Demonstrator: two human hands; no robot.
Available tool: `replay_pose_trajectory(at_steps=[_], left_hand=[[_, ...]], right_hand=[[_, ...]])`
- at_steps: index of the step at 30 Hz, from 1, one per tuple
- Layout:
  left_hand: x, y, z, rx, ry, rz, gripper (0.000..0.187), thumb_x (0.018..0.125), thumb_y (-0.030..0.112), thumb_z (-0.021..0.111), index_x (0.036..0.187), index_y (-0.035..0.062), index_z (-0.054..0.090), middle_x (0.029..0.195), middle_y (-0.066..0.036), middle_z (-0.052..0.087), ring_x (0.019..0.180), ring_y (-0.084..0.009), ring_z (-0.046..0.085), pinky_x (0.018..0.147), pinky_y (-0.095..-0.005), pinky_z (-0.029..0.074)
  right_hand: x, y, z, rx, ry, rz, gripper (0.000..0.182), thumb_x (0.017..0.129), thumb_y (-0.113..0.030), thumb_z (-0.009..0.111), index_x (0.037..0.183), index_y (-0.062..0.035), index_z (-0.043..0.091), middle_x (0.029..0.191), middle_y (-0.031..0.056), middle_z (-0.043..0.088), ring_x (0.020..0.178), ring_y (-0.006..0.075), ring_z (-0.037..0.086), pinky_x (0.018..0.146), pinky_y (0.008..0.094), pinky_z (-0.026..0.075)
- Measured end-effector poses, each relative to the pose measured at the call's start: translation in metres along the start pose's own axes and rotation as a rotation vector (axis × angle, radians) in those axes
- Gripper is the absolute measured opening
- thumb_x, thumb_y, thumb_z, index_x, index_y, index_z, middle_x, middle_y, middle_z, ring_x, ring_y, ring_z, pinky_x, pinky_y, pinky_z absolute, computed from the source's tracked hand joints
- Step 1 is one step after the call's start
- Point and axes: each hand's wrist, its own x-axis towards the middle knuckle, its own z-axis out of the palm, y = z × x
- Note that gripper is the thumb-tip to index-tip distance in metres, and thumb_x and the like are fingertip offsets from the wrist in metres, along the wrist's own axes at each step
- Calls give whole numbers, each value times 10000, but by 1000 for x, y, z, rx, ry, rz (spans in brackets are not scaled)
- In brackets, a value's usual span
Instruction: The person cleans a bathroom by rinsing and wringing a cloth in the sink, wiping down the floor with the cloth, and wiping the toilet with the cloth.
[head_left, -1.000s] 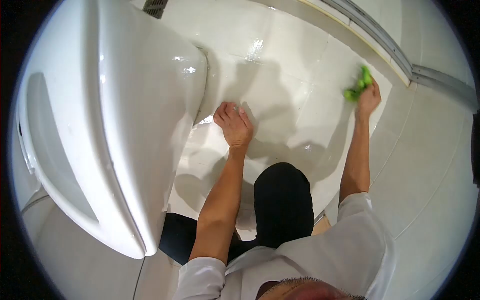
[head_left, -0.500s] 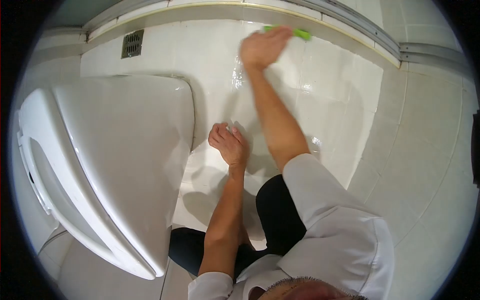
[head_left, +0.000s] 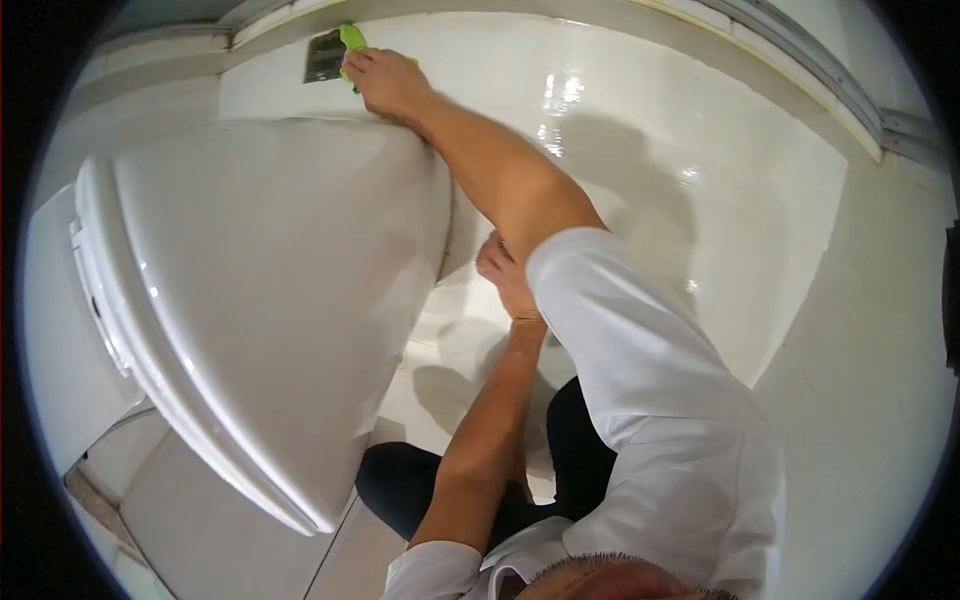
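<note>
Green item (head_left: pixel 351 38) part-hidden, clamped in right hand (head_left: pixel 394 84); left hand (head_left: pixel 508 282) part-covered; I cannot tell its grip.

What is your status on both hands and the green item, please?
Right hand gripping green item at edge of floor drain. Left hand partly hidden by right arm. Toilet beside that arm, possible obstacle.

Small pale bathroom with a glossy floor (head_left: pixel 640 100).
A white toilet (head_left: pixel 270 260) fills the left; a raised curb (head_left: pixel 770 76) carrying a metal track (head_left: pixel 830 45) edges the far side, a pale wall (head_left: pixel 870 350) stands right, and light glints off the floor.
</note>
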Motion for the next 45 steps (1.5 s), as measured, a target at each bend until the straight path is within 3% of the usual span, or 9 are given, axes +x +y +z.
replay_pose_trajectory(at_steps=[4, 7, 10, 17, 23, 36, 42, 44, 45], left_hand=[[-26, -17, 24, -311, -35, -190, 534, 914, 241, 650, 1364, 32, 452, 1330, -197, 453, 1197, -383, 413, 1049, -530, 357], [12, 4, -19, -155, -37, -15, 453, 896, 187, 689, 1292, 36, 529, 1271, -202, 458, 1191, -397, 411, 1050, -569, 333], [16, 13, -23, -220, 16, -51, 351, 935, 152, 628, 1253, 20, 557, 1271, -229, 466, 1215, -408, 405, 1063, -564, 312], [-3, 16, -13, -118, -14, -41, 378, 940, 166, 614, 1266, -19, 564, 1287, -256, 500, 1205, -453, 420, 1046, -598, 335], [-11, 17, -39, -105, -23, 10, 356, 1036, 259, 477, 1270, -6, 521, 1277, -251, 459, 1180, -413, 397, 1020, -581, 317], [-21, 26, -30, -380, 231, 21, 494, 1092, 266, 354, 1393, -126, 350, 1419, -342, 370, 1332, -474, 344, 1154, -586, 248], [-22, 23, -3, -551, 318, -63, 495, 1087, 247, 380, 1379, -153, 365, 1389, -350, 377, 1310, -472, 368, 1151, -563, 269], [-24, 24, -3, -528, 322, -60, 501, 1089, 258, 383, 1377, -152, 371, 1388, -342, 387, 1308, -465, 370, 1147, -561, 272], [-21, 31, -2, -490, 304, -49, 542, 1095, 303, 360, 1382, -157, 366, 1393, -339, 389, 1302, -461, 376, 1143, -552, 285]], right_hand=[[110, 25, 68, 375, -395, 326, 524, 851, -174, 576, 1363, -249, 660, 1289, 172, 684, 1197, 340, 654, 1010, 459, 531], [77, 42, 21, 1525, -166, 594, 408, 963, -28, 512, 1356, -17, 625, 1161, 132, 712, 984, 228, 703, 858, 366, 591], [-45, 30, -146, 1750, -17, 656, 387, 1041, -110, 530, 1399, 37, 541, 1321, 153, 641, 1189, 264, 641, 1016, 407, 537], [-377, 90, -432, 923, 793, 1068, 436, 1037, -129, 480, 1444, 24, 514, 1433, 159, 582, 1309, 284, 573, 1133, 440, 441], [-469, 125, -440, -1040, 319, 816, 536, 1024, -268, 468, 1486, 5, 489, 1499, 201, 528, 1416, 388, 433, 1193, 487, 324], [-311, -31, -160, 2, 90, 159, 595, 828, 17, 586, 1406, -121, 619, 1341, 61, 669, 1233, 325, 596, 1052, 447, 494], [-305, 19, -292, 955, -39, 548, 296, 966, -76, 566, 1218, -32, 715, 1069, 89, 750, 885, 178, 695, 778, 319, 566], [-366, 77, -369, 748, 95, 528, 316, 953, -101, 559, 1215, 48, 654, 1133, 246, 686, 1009, 427, 616, 898, 507, 510], [-388, 71, -430, 811, 173, 902, 308, 980, -106, 546, 1232, 41, 645, 1080, 191, 711, 960, 368, 665, 850, 475, 543]])
